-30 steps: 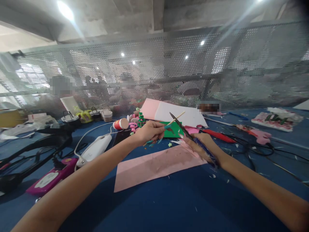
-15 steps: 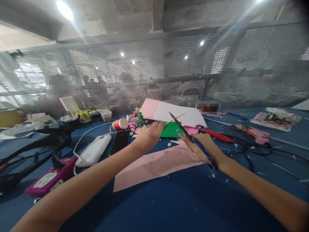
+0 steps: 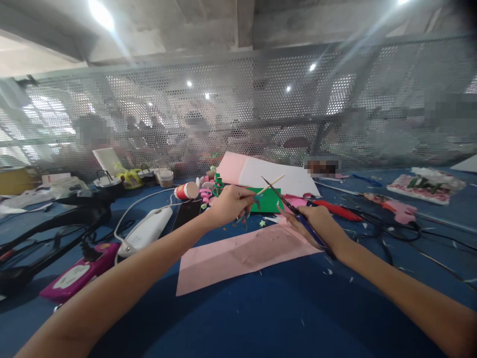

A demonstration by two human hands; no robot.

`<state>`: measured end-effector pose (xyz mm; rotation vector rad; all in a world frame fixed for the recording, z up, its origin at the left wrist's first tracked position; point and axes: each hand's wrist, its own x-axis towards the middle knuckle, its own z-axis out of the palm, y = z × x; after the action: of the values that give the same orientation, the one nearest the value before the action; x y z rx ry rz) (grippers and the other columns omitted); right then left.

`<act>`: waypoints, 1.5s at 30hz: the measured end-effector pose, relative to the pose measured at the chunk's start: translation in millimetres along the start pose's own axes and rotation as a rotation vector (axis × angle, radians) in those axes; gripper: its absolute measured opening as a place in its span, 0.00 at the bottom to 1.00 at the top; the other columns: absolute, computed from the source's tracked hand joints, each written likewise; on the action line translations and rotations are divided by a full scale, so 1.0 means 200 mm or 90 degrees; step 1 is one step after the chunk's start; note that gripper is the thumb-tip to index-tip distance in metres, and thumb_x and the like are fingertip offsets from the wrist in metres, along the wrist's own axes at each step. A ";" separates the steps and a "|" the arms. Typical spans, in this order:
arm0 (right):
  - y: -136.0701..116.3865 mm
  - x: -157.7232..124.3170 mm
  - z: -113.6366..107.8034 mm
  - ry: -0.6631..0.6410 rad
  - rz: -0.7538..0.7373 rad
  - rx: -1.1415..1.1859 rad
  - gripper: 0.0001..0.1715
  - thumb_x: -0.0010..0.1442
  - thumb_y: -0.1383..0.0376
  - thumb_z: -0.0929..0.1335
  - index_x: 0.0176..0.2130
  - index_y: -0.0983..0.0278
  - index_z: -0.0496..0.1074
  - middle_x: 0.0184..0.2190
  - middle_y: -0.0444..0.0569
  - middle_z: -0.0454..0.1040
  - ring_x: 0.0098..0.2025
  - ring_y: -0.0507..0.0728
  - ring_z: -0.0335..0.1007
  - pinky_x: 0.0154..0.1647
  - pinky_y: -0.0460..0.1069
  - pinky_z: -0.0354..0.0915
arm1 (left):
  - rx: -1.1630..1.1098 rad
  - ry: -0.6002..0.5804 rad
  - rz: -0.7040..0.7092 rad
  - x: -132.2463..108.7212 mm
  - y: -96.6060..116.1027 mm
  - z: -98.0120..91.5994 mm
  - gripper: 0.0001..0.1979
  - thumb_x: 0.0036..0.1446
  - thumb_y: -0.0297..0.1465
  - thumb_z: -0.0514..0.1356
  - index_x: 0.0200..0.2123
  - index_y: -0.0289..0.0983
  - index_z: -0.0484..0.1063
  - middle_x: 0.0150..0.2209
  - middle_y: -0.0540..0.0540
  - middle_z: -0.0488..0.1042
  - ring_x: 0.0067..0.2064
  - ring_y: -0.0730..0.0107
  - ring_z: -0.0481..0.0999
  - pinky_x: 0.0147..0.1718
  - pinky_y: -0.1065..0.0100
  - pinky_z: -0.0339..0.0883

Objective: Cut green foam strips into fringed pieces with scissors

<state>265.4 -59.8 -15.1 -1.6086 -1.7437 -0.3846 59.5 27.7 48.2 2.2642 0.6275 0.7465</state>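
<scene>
Above the middle of the table, my left hand (image 3: pixel 231 204) pinches a thin wooden stick (image 3: pixel 275 180) that points up to the right. My right hand (image 3: pixel 323 226) is closed round a pair of blue-handled scissors (image 3: pixel 302 219), their blades reaching up to the left. In this view the blades cross the stick; whether they touch it I cannot tell. Behind both hands lies a green sheet (image 3: pixel 269 204). Below them stretches a long pink paper strip (image 3: pixel 219 263). Small dark or teal bits show under my left fingers, too blurred to name.
Left of my hands are a red-and-white roll (image 3: pixel 186 191), a white power bank (image 3: pixel 147 232), a dark phone (image 3: pixel 185 215) and a magenta power strip (image 3: pixel 76 276). A pink glue gun (image 3: pixel 400 211) and cables lie at right. A mesh partition (image 3: pixel 238 114) stands behind.
My left fingers have turned and loosened a little, showing small bits beneath them. The scissors have shifted slightly and look less widely parted. The stick stays in my left hand.
</scene>
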 end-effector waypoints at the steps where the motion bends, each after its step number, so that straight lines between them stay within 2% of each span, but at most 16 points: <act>1: 0.00 0.00 0.00 0.011 -0.009 0.000 0.29 0.58 0.47 0.59 0.16 0.62 0.62 0.13 0.49 0.68 0.17 0.55 0.68 0.20 0.46 0.56 | -0.070 -0.014 -0.013 0.00 -0.01 0.00 0.14 0.55 0.31 0.55 0.20 0.31 0.68 0.14 0.53 0.61 0.14 0.84 0.58 0.14 0.78 0.54; 4: 0.01 0.00 0.00 0.035 -0.035 0.040 0.29 0.58 0.48 0.59 0.16 0.62 0.61 0.12 0.48 0.67 0.17 0.54 0.67 0.20 0.45 0.57 | -0.250 -0.045 -0.061 0.02 -0.03 -0.02 0.12 0.52 0.33 0.59 0.22 0.29 0.71 0.15 0.54 0.61 0.13 0.86 0.55 0.12 0.78 0.53; 8: 0.00 0.00 -0.02 0.063 -0.072 0.057 0.26 0.59 0.51 0.61 0.17 0.63 0.63 0.13 0.47 0.67 0.16 0.52 0.66 0.21 0.45 0.57 | -0.408 -0.118 -0.124 0.02 -0.03 -0.05 0.09 0.50 0.32 0.61 0.30 0.29 0.73 0.15 0.54 0.62 0.12 0.86 0.53 0.10 0.78 0.51; 13: 0.00 0.00 -0.07 0.097 -0.136 0.054 0.22 0.59 0.53 0.61 0.23 0.65 0.67 0.16 0.49 0.70 0.18 0.53 0.68 0.21 0.45 0.57 | -0.544 -0.271 -0.161 0.00 -0.02 -0.06 0.07 0.52 0.30 0.59 0.31 0.31 0.71 0.14 0.56 0.59 0.09 0.86 0.49 0.07 0.79 0.44; 15: 0.00 0.00 -0.07 0.101 -0.140 0.051 0.22 0.59 0.53 0.61 0.23 0.64 0.68 0.17 0.50 0.72 0.19 0.54 0.69 0.22 0.45 0.57 | -0.543 -0.294 -0.151 0.00 -0.01 -0.07 0.08 0.52 0.31 0.59 0.30 0.31 0.71 0.13 0.57 0.59 0.09 0.86 0.48 0.07 0.79 0.44; 17: 0.01 0.00 -0.06 0.083 -0.109 0.044 0.22 0.58 0.52 0.61 0.22 0.64 0.67 0.17 0.50 0.71 0.19 0.55 0.69 0.22 0.46 0.57 | -0.467 -0.241 -0.131 0.01 -0.01 -0.07 0.09 0.53 0.32 0.57 0.31 0.31 0.71 0.16 0.55 0.62 0.10 0.87 0.50 0.08 0.78 0.47; 19: 0.01 0.00 -0.04 0.053 -0.058 0.034 0.23 0.58 0.51 0.61 0.20 0.64 0.66 0.16 0.50 0.70 0.20 0.56 0.70 0.22 0.46 0.57 | -0.306 -0.156 -0.108 0.01 0.00 -0.07 0.11 0.55 0.33 0.55 0.35 0.31 0.72 0.22 0.51 0.69 0.12 0.86 0.57 0.12 0.78 0.54; 22: 0.00 0.00 0.00 0.008 0.024 0.024 0.27 0.57 0.49 0.60 0.17 0.62 0.63 0.14 0.50 0.68 0.20 0.57 0.69 0.24 0.47 0.58 | 0.056 -0.021 -0.041 0.01 0.02 -0.04 0.13 0.57 0.34 0.54 0.40 0.32 0.72 0.30 0.46 0.74 0.18 0.81 0.67 0.21 0.75 0.62; 25: -0.02 0.00 0.02 -0.041 0.091 0.034 0.29 0.56 0.47 0.60 0.14 0.61 0.59 0.11 0.47 0.66 0.18 0.56 0.67 0.24 0.48 0.58 | 0.419 0.094 0.076 -0.02 0.04 0.00 0.13 0.59 0.34 0.52 0.41 0.33 0.71 0.33 0.43 0.75 0.30 0.71 0.74 0.31 0.70 0.66; 28: -0.04 0.00 0.02 -0.075 0.129 0.042 0.30 0.55 0.45 0.60 0.13 0.61 0.59 0.11 0.46 0.66 0.19 0.56 0.67 0.26 0.49 0.59 | 0.647 0.084 0.135 -0.05 0.04 0.03 0.15 0.62 0.30 0.45 0.41 0.31 0.70 0.34 0.39 0.74 0.36 0.64 0.74 0.33 0.66 0.66; 31: -0.06 0.00 0.01 -0.077 0.137 0.053 0.29 0.55 0.45 0.60 0.14 0.61 0.60 0.12 0.47 0.66 0.20 0.56 0.67 0.27 0.49 0.59 | 0.710 0.053 0.137 -0.06 0.04 0.04 0.13 0.59 0.23 0.46 0.42 0.29 0.67 0.33 0.39 0.73 0.34 0.64 0.74 0.31 0.66 0.65; 34: -0.06 -0.01 0.01 -0.068 0.126 0.056 0.29 0.55 0.45 0.60 0.14 0.60 0.60 0.11 0.47 0.66 0.20 0.56 0.67 0.27 0.50 0.59 | 0.675 0.036 0.138 -0.05 0.04 0.02 0.11 0.56 0.20 0.49 0.40 0.28 0.68 0.31 0.41 0.74 0.32 0.67 0.73 0.29 0.69 0.64; 37: -0.05 -0.01 0.01 -0.056 0.108 0.062 0.29 0.55 0.46 0.60 0.14 0.61 0.61 0.11 0.47 0.65 0.19 0.55 0.67 0.25 0.49 0.59 | 0.567 0.055 0.143 -0.03 0.05 0.00 0.11 0.58 0.24 0.50 0.33 0.29 0.72 0.26 0.44 0.73 0.27 0.72 0.71 0.26 0.71 0.61; 41: -0.04 -0.01 0.01 -0.044 0.098 0.069 0.28 0.56 0.47 0.60 0.14 0.61 0.61 0.11 0.47 0.66 0.18 0.54 0.66 0.24 0.48 0.58 | 0.281 0.057 0.083 -0.01 0.02 -0.03 0.13 0.58 0.30 0.52 0.27 0.31 0.74 0.18 0.50 0.69 0.18 0.80 0.65 0.19 0.76 0.57; 45: -0.03 -0.01 0.01 -0.035 0.071 0.085 0.29 0.57 0.47 0.59 0.15 0.62 0.63 0.11 0.46 0.65 0.17 0.52 0.65 0.22 0.47 0.57 | 0.006 0.013 -0.008 0.01 -0.01 -0.04 0.12 0.54 0.32 0.56 0.25 0.29 0.74 0.16 0.50 0.67 0.14 0.82 0.62 0.15 0.77 0.57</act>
<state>258.9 -61.4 -16.9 -1.6246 -1.6746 -0.1674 54.5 34.3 52.5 2.2618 0.6553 0.7630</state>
